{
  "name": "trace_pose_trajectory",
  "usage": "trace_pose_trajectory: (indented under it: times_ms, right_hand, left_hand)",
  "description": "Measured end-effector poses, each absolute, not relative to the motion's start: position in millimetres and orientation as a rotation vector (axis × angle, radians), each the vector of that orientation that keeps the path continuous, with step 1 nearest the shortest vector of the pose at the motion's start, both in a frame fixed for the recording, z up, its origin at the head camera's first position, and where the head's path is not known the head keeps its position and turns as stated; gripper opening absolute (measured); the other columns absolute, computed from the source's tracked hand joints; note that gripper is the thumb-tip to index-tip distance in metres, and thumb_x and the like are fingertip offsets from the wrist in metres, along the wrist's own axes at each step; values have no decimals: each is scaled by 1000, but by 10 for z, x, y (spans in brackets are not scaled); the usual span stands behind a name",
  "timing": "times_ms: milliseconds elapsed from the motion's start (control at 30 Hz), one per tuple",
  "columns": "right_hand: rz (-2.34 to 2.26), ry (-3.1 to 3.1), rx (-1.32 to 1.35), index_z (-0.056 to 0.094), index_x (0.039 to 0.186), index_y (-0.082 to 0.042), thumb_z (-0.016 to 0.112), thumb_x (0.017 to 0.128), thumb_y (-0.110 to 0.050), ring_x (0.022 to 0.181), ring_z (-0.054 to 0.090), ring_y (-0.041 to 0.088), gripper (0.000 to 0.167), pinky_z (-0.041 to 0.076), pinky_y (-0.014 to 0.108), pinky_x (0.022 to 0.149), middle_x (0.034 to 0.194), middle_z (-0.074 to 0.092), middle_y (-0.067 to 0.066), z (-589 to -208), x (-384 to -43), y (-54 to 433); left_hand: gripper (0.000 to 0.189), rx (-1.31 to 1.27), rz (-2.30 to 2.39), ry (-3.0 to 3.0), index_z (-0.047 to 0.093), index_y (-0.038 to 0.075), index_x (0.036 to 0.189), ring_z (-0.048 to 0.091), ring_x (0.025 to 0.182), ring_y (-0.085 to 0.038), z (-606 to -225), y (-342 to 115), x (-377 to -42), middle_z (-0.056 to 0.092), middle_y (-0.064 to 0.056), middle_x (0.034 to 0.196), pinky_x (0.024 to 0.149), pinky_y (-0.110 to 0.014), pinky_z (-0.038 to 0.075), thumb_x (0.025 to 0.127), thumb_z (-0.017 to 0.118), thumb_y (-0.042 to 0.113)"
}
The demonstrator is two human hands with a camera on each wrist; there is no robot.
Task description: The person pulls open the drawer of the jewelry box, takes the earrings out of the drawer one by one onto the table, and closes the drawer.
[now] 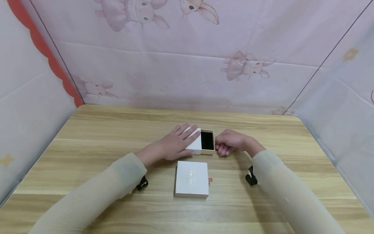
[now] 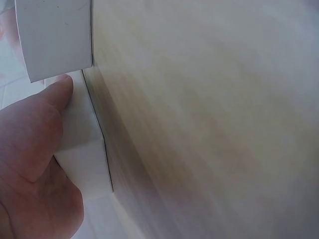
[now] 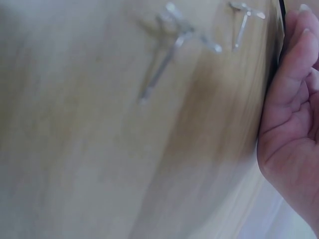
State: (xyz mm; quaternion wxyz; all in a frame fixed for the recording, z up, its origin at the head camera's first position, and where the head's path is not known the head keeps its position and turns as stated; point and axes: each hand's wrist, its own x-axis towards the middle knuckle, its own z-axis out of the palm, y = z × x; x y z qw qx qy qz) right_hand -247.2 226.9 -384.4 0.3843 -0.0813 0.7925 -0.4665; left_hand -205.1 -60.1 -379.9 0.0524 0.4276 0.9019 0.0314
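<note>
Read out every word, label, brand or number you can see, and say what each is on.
Front box: gold lettering on top, too small and blurred to read.
Rear box: no lettering shows; the left hand hides part of its top.
Red mark, right edge of head view: cut off, cannot tell if it is lettering.

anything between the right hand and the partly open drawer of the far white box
Nothing visible: the right hand is right at the end of the drawer. The small metal pieces and the closed white box lie nearer the person, not between them.
</note>
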Motion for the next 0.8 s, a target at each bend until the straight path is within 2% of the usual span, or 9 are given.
trace_pose_trajectory:
  times_ms: [800]
  right_hand:
    - [-1194,2003,-178,66,81,0,44,93,-13,52,60,9,28,54,23,51,62,65,2,-3845,-2468,2375]
  left_hand:
    - [76,1298,95,2747,6,14,162,-4,153,-39,-3803,-605,-2049,-3,-12,168,123,-56,3,105,37,53]
